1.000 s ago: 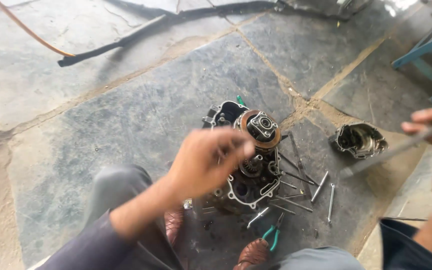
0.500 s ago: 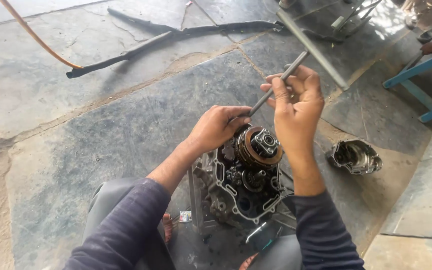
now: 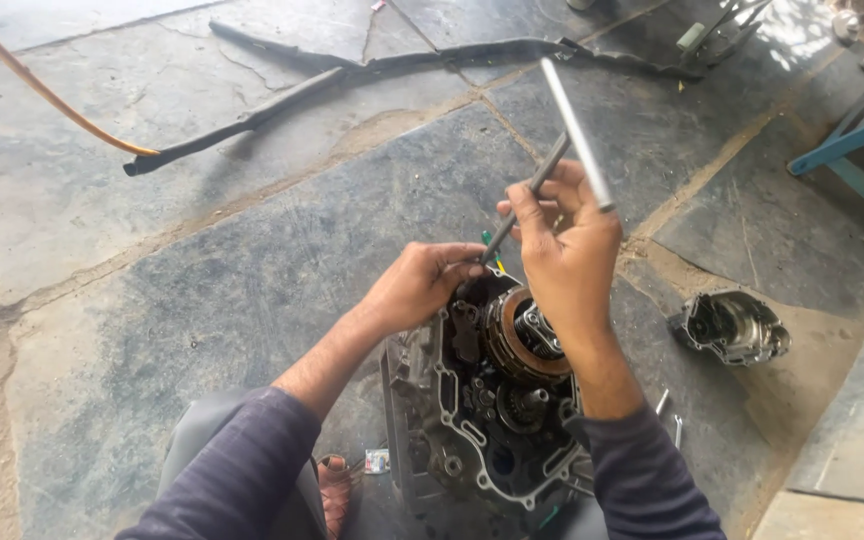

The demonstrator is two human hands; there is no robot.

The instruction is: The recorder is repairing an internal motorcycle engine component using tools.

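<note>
One engine case (image 3: 482, 420) lies open on the stone floor between the person's knees, its side cover (image 3: 732, 325) already off and set down apart, toward the floor's right edge. The clutch assembly (image 3: 524, 340) is still seated in the case, so by my reading the stripping is only partly done: cover removed, clutch and the gears below it yet to come out.

The left hand (image 3: 422, 285) rests on the top rim of the case beside the clutch, fingers curled over the metal; whether they pinch anything small I cannot tell. The right hand (image 3: 567, 240) is raised above the clutch, its grip closed around two slim metal rods (image 3: 577, 135) that cross each other (one pale, one darker, the darker slanting down toward the case).

Counted: one case, one loose cover, two rods, a couple of loose bolts (image 3: 667, 415) beside the right forearm, one black strip (image 3: 242, 125) and one orange hose (image 3: 42, 90) near the floor's far edge.
</note>
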